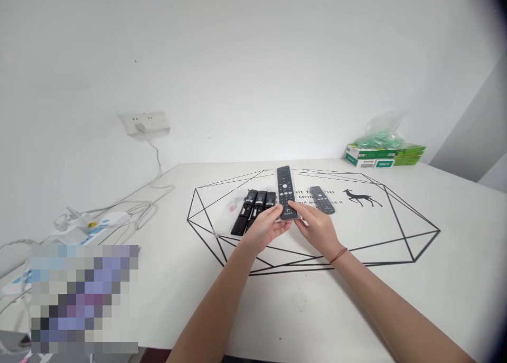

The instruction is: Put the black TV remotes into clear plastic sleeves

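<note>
A black remote control [285, 186] in a clear plastic sleeve is raised over the table, its button side toward me. My left hand [266, 230] grips its lower left edge, thumb on the front. At the lower right edge, my right hand [317, 226] pinches it with a finger on the keypad. Left of it, three black remote controls [258, 198] lie side by side with their backs up and what look like open battery compartments, partly hidden by my left hand. To the right, another remote control [322, 200] lies buttons up.
Green and white boxes [370, 156] with a plastic bag [382, 133] on top stand at the back right. White cables and a power strip [106, 223] spread along the left edge, below a wall socket [144, 123]. A blurred patch [85, 299] covers the front left.
</note>
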### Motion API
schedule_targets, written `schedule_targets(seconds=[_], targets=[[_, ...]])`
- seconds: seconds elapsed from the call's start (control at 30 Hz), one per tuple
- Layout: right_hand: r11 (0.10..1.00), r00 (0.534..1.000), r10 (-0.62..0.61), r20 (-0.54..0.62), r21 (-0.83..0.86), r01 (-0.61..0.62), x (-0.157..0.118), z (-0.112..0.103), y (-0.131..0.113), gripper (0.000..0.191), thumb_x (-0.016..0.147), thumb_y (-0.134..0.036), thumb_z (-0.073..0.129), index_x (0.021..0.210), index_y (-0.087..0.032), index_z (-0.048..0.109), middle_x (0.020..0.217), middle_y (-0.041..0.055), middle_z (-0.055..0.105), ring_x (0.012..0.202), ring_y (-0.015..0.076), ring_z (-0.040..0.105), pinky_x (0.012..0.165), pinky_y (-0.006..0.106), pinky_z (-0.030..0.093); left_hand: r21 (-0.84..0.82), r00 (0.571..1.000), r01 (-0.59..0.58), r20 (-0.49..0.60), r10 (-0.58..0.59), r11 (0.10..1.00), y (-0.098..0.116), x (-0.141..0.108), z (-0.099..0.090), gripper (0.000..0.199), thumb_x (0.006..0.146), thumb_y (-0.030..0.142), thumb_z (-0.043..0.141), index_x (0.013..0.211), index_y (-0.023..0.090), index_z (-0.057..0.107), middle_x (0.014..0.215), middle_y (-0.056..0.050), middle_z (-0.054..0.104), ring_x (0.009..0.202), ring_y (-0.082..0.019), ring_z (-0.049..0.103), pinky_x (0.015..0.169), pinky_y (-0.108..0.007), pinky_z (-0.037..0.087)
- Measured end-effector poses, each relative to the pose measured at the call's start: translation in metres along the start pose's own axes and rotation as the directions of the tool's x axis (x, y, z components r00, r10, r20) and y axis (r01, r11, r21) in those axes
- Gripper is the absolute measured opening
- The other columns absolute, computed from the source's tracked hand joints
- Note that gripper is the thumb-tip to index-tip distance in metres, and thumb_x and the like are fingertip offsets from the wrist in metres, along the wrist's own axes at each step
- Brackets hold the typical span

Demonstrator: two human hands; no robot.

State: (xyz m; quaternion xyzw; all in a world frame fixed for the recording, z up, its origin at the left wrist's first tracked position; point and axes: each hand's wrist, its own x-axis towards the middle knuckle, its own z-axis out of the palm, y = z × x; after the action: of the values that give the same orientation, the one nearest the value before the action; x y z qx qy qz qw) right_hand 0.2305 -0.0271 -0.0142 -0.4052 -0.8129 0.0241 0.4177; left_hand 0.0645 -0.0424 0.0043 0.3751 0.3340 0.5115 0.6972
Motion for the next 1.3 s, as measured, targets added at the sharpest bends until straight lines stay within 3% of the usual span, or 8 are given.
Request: schedule_targets(seconds=[0.2, 0.3, 0.43, 0.67, 0.8, 1.1, 1.2, 1.3], targets=[[0.893, 0.976, 0.169, 0.139, 0.397, -0.211, 0.005, -0.004, -0.011, 0.049, 0.081, -0.033, 0.053, 0.129, -0.028, 0.045, 0.128, 0.0077, 0.051, 0.100, 0.0200, 0.059, 0.078, 0.033, 0.054, -0.020, 0.994, -0.110, -0.025, 0.109, 0.994, 0.000, 0.003, -0.003, 0.021, 0.078, 0.027, 0.064, 0.096, 0.017, 0.066, 0.106, -0.010, 0.064, 0.099, -0.019, 0.060, 0.096, -0.034, 0.041], [0.700, 0.898, 0.334, 0.288, 0.562, -0.440, 0.006, 0.000, -0.013, 0.064, 0.083, -0.045, 0.051, 0.139, -0.027, 0.026, 0.099, 0.0058, 0.063, 0.079, 0.0164, 0.064, 0.075, 0.036, 0.054, -0.019, 0.992, -0.128, -0.027, 0.127, 0.992, -0.002, 0.005, -0.004, 0.019, 0.076, 0.025, 0.065, 0.094, 0.017, 0.065, 0.105, -0.010, 0.064, 0.097, -0.018, 0.060, 0.095, -0.035, 0.042], [0.558, 0.874, 0.372, 0.313, 0.677, -0.480, 0.006, 0.008, -0.009, 0.063, 0.082, -0.047, 0.051, 0.135, -0.022, 0.028, 0.071, -0.0019, 0.062, 0.068, 0.0153, 0.063, 0.073, 0.034, 0.052, 0.141, 0.980, -0.149, -0.109, 0.165, 0.979, -0.007, 0.008, -0.004, 0.028, 0.072, 0.026, 0.069, 0.099, 0.018, 0.065, 0.103, -0.010, 0.063, 0.094, -0.018, 0.058, 0.088, -0.033, 0.046], [0.839, 0.851, 0.522, 0.061, 0.144, -0.525, 0.005, 0.011, 0.035, 0.030, 0.087, -0.034, 0.041, 0.109, -0.023, 0.058, 0.065, 0.0002, 0.062, 0.065, 0.0181, 0.060, 0.069, 0.031, 0.044, 0.381, 0.929, -0.078, -0.307, 0.205, 0.921, -0.010, 0.014, -0.009, 0.040, 0.072, 0.033, 0.066, 0.109, 0.021, 0.058, 0.091, -0.006, 0.060, 0.077, -0.013, 0.055, 0.066, -0.024, 0.046], [0.816, 0.821, 0.571, 0.014, -0.112, -0.566, 0.006, 0.012, 0.057, 0.032, 0.089, -0.027, 0.035, 0.106, -0.022, 0.061, 0.087, 0.0061, 0.069, 0.080, 0.0218, 0.061, 0.071, 0.030, 0.041, 0.429, 0.938, -0.038, -0.297, 0.181, 0.903, -0.005, 0.011, -0.006, 0.036, 0.074, 0.031, 0.061, 0.108, 0.020, 0.057, 0.092, -0.005, 0.059, 0.076, -0.011, 0.055, 0.067, -0.024, 0.045], [0.739, 0.815, 0.578, 0.048, -0.455, -0.497, 0.008, 0.008, 0.057, 0.039, 0.092, -0.036, 0.030, 0.102, -0.021, 0.064, 0.089, 0.0142, 0.062, 0.081, 0.0262, 0.059, 0.067, 0.036, 0.042, 0.503, 0.900, -0.065, -0.343, 0.268, 0.862, 0.008, 0.011, -0.017, 0.032, 0.071, 0.027, 0.057, 0.102, 0.018, 0.061, 0.080, -0.003, 0.059, 0.063, -0.009, 0.050, 0.057, -0.021, 0.041], [0.725, 0.862, 0.502, -0.073, -0.509, -0.465, 0.006, 0.008, 0.047, 0.037, 0.088, -0.042, 0.040, 0.107, -0.019, 0.063, 0.107, 0.0183, 0.057, 0.098, 0.0330, 0.053, 0.077, 0.045, 0.042, 0.549, 0.846, -0.090, -0.398, 0.354, 0.831, 0.015, 0.014, -0.032, 0.033, 0.072, 0.029, 0.055, 0.103, 0.018, 0.061, 0.079, -0.003, 0.060, 0.061, -0.009, 0.050, 0.057, -0.021, 0.040], [0.888, 0.964, 0.263, 0.020, -0.394, -0.235, 0.003, 0.020, 0.026, 0.046, 0.086, -0.045, 0.043, 0.121, -0.016, 0.054, 0.122, 0.0185, 0.050, 0.114, 0.0331, 0.045, 0.090, 0.049, 0.038, 0.613, 0.783, -0.131, -0.417, 0.460, 0.779, 0.019, 0.018, -0.048, 0.031, 0.073, 0.029, 0.053, 0.100, 0.017, 0.062, 0.081, -0.004, 0.063, 0.063, -0.011, 0.053, 0.061, -0.024, 0.043]])
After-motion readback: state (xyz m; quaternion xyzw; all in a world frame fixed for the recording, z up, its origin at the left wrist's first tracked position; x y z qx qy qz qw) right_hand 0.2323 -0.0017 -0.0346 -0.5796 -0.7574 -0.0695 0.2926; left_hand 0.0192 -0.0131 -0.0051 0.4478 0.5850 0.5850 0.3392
